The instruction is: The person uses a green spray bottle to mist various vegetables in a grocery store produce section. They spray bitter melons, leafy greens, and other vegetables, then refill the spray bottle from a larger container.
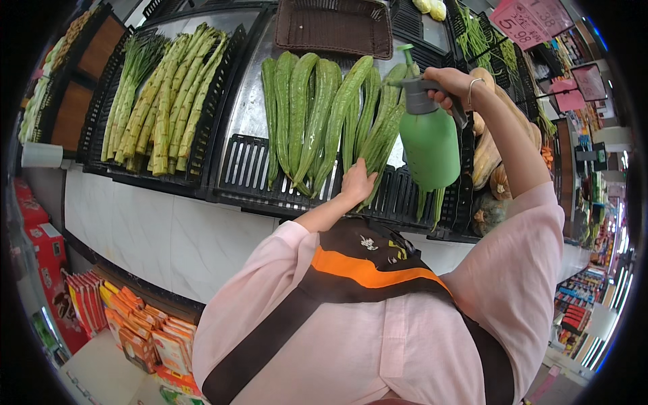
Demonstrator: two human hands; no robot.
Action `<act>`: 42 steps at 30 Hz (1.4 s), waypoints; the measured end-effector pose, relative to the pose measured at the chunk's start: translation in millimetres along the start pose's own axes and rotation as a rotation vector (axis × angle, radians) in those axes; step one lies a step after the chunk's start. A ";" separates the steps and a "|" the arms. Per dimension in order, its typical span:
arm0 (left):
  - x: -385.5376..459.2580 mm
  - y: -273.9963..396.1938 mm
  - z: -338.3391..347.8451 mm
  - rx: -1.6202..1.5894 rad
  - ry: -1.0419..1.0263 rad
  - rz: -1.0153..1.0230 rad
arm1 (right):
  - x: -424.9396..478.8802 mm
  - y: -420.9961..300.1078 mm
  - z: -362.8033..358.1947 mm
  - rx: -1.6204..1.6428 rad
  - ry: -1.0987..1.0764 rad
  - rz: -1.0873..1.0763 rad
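Long green luffa gourds (319, 116) lie side by side on the display, stems toward me. My left hand (358, 181) is on the lower part of the right-hand gourds, thumb and fingers closing about one luffa gourd (379, 147); some fingertips are hidden. Over the right end of the row, my right hand (448, 90) grips the grey handle of a green pump spray bottle (430, 147). The bottle is upright, its nozzle pointing left over the gourds. Its green plunger knob (405, 48) sticks up on top.
Left of the gourds, a black crate (202, 116) holds thick green stalks (172, 101) and thin green stems (124, 96). A brown woven basket (334, 28) stands behind. Pumpkins (493, 152) lie to the right, below pink price signs (529, 23). Packaged goods (147, 334) sit at lower left.
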State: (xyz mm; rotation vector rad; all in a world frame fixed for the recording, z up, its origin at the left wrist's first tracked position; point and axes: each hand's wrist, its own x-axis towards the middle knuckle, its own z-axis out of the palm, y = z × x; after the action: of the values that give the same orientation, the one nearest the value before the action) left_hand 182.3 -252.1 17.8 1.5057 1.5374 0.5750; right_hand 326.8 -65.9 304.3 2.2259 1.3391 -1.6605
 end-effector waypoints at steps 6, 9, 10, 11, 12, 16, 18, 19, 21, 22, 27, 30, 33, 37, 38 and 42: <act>-5.5 -2.7 -16.5 -0.203 0.160 0.052 | 35.4 9.3 -25.3 0.161 0.137 0.077; -18.9 -6.1 -46.1 -0.399 0.232 0.069 | 30.8 15.3 -33.4 0.151 0.200 0.032; -27.5 -1.7 -65.3 -0.321 0.260 0.075 | 32.5 19.4 -38.8 0.121 0.226 0.033; -33.4 -4.7 -78.5 -0.429 0.245 0.075 | 35.7 24.9 -43.2 0.115 0.215 0.056; -38.5 -9.3 -92.9 -0.411 0.273 0.073 | 38.0 32.3 -47.7 0.112 0.209 0.079; -60.5 -42.6 -146.5 -0.226 0.469 -0.007 | 41.6 59.6 -49.7 -0.042 0.149 0.084; -66.8 -69.3 -166.7 -0.238 0.528 -0.009 | 31.9 71.8 -43.3 -0.129 0.107 0.092; -74.9 -66.0 -182.2 -0.306 0.536 0.005 | 24.8 77.1 -39.6 -0.156 0.070 0.099; -86.2 -74.0 -205.5 -0.302 0.567 -0.058 | 3.4 80.0 -25.7 -0.213 0.000 0.107; -90.4 -78.9 -212.0 -0.270 0.616 -0.070 | -5.9 81.5 -16.8 -0.219 -0.054 0.119; -95.7 -95.5 -231.8 -0.406 0.641 -0.241 | -28.8 106.1 23.0 -0.194 -0.315 0.168; -92.8 -85.4 -226.9 -0.541 0.657 -0.174 | -40.2 115.6 36.3 -0.239 -0.362 0.161; -85.7 -86.8 -220.8 -0.496 0.673 -0.159 | -39.4 124.0 28.8 -0.154 -0.270 0.202; -75.9 -84.6 -215.1 -0.451 0.667 -0.088 | -29.8 137.5 1.2 -0.078 -0.063 0.165; -72.1 -87.3 -212.6 -0.437 0.665 -0.046 | -27.2 144.6 -4.2 -0.101 -0.055 0.148; -68.2 -75.7 -209.9 -0.492 0.631 0.030 | -39.7 152.6 15.9 -0.205 -0.061 0.104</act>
State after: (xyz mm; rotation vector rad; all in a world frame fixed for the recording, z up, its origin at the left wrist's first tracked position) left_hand -41.3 -277.0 79.3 1.0084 1.6558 1.4302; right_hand 413.6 -192.4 264.6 2.0739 1.2916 -1.4718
